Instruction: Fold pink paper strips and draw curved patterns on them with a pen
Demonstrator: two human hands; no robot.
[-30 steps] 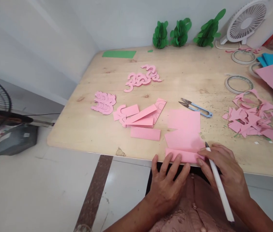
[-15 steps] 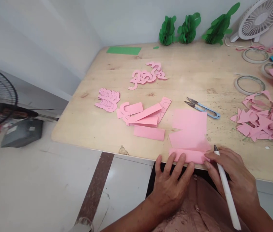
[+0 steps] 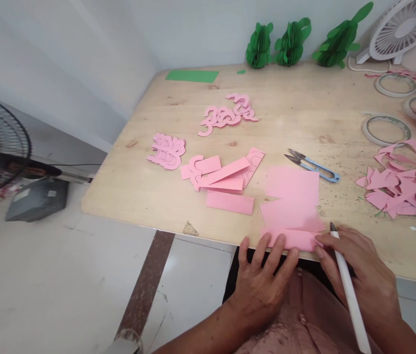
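Observation:
A folded strip of pink paper (image 3: pixel 300 240) lies along the table's front edge. My left hand (image 3: pixel 263 275) rests with its fingers spread, the tips on the strip's left part and the table edge. My right hand (image 3: pixel 363 270) is closed, with a white pen (image 3: pixel 350 290) tucked in it, dark tip pointing up and away. Its thumb and forefinger are at the strip's right end. Just beyond the strip are flat sheets of pink paper (image 3: pixel 292 189). Blue-handled thread snips (image 3: pixel 314 167) lie behind these sheets.
Left of the sheets lie pink strips (image 3: pixel 230 200), cut wavy pieces (image 3: pixel 167 151) and curved pieces (image 3: pixel 224 117). Pink scraps (image 3: pixel 403 187) and tape rolls (image 3: pixel 387 130) are at right. Green paper figures (image 3: pixel 292 44) and a white fan (image 3: pixel 401 32) stand along the wall.
The view has shifted slightly, so the table's things appear a little further right. Both hands keep nearly the same place on the pink paper strip.

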